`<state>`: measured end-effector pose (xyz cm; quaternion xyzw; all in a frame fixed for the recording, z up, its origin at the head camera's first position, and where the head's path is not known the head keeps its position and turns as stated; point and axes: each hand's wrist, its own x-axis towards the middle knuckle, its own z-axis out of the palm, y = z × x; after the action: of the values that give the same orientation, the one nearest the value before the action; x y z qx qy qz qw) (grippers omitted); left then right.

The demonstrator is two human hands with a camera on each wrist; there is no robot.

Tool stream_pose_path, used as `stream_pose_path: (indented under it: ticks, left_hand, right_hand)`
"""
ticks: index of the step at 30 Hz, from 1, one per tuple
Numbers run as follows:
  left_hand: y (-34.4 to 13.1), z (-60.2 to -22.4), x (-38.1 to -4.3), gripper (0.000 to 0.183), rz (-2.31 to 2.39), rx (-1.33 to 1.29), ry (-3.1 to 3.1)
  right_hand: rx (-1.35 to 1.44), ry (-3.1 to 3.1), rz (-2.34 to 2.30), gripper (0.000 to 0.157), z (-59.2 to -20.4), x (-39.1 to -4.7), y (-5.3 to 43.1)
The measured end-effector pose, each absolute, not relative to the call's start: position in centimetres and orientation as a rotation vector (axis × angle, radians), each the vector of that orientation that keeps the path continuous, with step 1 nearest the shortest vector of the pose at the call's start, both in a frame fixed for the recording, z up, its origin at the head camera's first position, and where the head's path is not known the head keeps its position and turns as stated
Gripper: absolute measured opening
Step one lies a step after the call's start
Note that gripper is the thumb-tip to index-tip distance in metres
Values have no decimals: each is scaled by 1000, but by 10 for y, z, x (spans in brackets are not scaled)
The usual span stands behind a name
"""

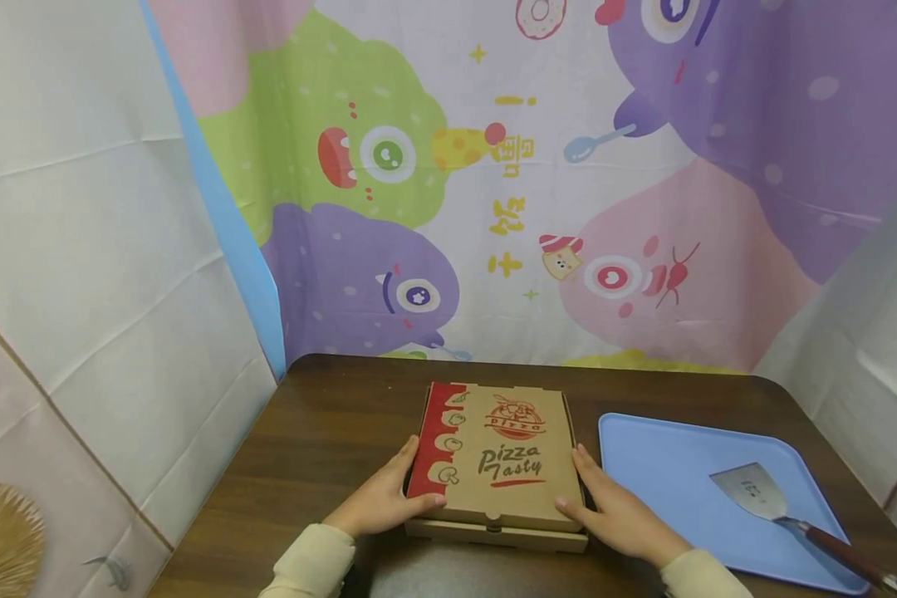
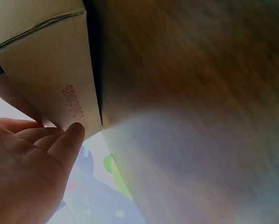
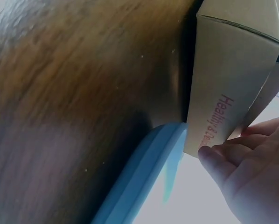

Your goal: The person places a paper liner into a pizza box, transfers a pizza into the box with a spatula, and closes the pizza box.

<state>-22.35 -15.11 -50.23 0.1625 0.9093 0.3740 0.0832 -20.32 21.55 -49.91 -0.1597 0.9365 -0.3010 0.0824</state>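
Observation:
A cardboard pizza box (image 1: 497, 455) with a red strip and "Pizza Tasty" print lies flat on the table, its lid down with a narrow gap at the front edge. My left hand (image 1: 381, 497) holds its left side, thumb over the lid's front corner. On the opposite side my right hand (image 1: 622, 513) grips the box likewise, thumb on the lid and fingers along the side. Both wrist views show fingertips against the printed side walls, the left hand (image 2: 32, 158) and the right hand (image 3: 256, 168) alike. The inside of the box is hidden.
Right of the box lies a light blue tray (image 1: 658, 473). A metal pizza server (image 1: 755, 492) with a dark handle rests on it, the handle reaching over the tray's near right corner. Behind the brown wooden table (image 1: 306, 448) hangs a cartoon-printed curtain (image 1: 448, 208).

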Motion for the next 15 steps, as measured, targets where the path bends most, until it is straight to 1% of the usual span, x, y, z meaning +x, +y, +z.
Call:
stream_pose_path:
  ticks: [7,15]
  left_hand:
    - [-149,-504,-224,112,1039,525,2747]
    - [-148,-504,-224,114,979,539,2763]
  right_hand:
    - [-480,2830,-847,98,-500,-202,211]
    - [-517,2879,-794,97,-503,-199,208]
